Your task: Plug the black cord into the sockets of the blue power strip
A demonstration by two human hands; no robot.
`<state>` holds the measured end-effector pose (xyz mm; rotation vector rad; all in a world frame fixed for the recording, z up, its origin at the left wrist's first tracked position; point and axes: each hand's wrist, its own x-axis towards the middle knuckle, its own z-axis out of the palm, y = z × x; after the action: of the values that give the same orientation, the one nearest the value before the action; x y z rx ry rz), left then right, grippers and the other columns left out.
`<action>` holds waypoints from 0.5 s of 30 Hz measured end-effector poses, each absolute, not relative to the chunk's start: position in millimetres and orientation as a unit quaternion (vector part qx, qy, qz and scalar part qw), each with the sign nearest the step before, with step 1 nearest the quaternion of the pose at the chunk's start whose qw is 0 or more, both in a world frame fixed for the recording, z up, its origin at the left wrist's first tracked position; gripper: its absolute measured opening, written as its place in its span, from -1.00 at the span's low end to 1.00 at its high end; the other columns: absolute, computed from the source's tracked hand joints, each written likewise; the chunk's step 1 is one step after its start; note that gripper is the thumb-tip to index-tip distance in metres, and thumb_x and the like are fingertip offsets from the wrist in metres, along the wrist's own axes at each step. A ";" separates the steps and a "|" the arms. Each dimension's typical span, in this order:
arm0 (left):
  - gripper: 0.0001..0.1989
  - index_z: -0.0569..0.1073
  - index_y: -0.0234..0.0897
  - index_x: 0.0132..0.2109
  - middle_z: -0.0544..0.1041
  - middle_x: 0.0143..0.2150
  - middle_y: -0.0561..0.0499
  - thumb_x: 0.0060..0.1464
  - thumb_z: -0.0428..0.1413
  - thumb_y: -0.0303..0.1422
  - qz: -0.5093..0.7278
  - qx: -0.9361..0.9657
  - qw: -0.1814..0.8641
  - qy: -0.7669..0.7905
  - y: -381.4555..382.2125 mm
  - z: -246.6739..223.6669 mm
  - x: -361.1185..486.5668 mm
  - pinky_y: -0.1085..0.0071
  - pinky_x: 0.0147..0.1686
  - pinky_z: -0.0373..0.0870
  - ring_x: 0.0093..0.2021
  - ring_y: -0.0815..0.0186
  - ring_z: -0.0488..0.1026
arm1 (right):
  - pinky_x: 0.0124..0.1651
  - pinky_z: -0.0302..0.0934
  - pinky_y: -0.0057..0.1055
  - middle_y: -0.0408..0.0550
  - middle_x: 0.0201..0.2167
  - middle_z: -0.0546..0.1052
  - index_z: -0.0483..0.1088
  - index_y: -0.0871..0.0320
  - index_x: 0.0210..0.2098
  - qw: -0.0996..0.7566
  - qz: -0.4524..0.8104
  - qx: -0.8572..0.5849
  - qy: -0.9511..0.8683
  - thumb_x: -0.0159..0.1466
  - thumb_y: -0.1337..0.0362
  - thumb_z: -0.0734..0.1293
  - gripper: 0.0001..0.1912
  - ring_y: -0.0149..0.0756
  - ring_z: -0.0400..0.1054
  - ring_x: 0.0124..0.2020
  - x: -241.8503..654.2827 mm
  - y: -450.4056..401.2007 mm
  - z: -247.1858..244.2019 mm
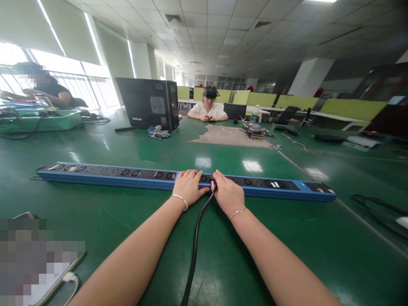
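A long blue power strip (153, 180) with a black socket face lies across the green table (140, 153). My left hand (189, 187) rests on the strip just left of its middle, thumb apart from the fingers, pressing on its top and front edge. My right hand (228, 193) is closed around a black plug at a socket right of my left hand; the fingers hide most of the plug. From it a thick black cable (196, 238) runs down toward me between my forearms.
Behind the strip stand a black computer case (146, 104), gloves (158, 132) and a bottle (255, 114). A green basket (47, 120) is at left, a white cable (75, 280) near left, black cables (379, 212) at right. One person sits opposite, another far left.
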<state>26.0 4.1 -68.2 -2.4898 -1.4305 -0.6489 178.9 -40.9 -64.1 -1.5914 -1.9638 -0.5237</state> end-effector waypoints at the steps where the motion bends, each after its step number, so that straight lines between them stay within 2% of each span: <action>1: -0.41 0.29 -0.23 0.12 0.40 0.08 -0.09 0.02 0.04 0.00 -0.222 -0.841 0.100 -0.482 4.0 -68.2 26.0 0.21 0.08 0.10 0.10 0.13 0.26 | -0.11 0.30 -0.38 0.05 0.04 0.43 0.39 0.22 -0.05 0.279 -0.197 -0.596 -0.727 0.28 0.31 0.14 -0.68 -0.26 0.42 -0.11 178.6 -41.1 -63.8; 7: -0.42 0.29 -0.22 0.12 0.40 0.08 -0.10 0.02 0.03 0.00 -0.228 -0.842 0.098 -0.479 4.2 -69.3 26.2 0.21 0.07 0.10 0.11 0.13 0.25 | -0.14 0.31 -0.37 0.03 0.01 0.45 0.40 0.19 -0.06 0.307 -0.192 -0.593 -0.719 0.24 0.31 0.17 -0.69 -0.25 0.43 -0.13 177.6 -40.5 -67.2; 12: -0.44 0.30 -0.22 0.11 0.41 0.07 -0.09 0.03 0.03 -0.02 -0.231 -0.841 0.099 -0.480 4.9 -70.3 26.4 0.20 0.06 0.11 0.10 0.13 0.25 | -0.04 0.26 -0.32 0.00 0.00 0.46 0.39 0.15 -0.09 0.401 -0.145 -0.590 -0.686 0.25 0.26 0.18 -0.72 -0.26 0.39 -0.07 176.1 -34.5 -77.8; 15: -0.44 0.31 -0.22 0.10 0.41 0.06 -0.09 0.02 0.03 -0.01 -0.233 -0.840 0.097 -0.480 4.7 -69.9 26.4 0.20 0.06 0.11 0.09 0.13 0.26 | 0.01 0.21 -0.29 0.01 -0.02 0.47 0.37 0.15 -0.07 0.407 -0.122 -0.592 -0.684 0.25 0.26 0.19 -0.71 -0.25 0.37 -0.05 175.8 -30.1 -81.1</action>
<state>26.4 4.7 -69.9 -2.4881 -1.4227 -0.6901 175.8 -30.1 -81.1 -1.4931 -1.7256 -0.3079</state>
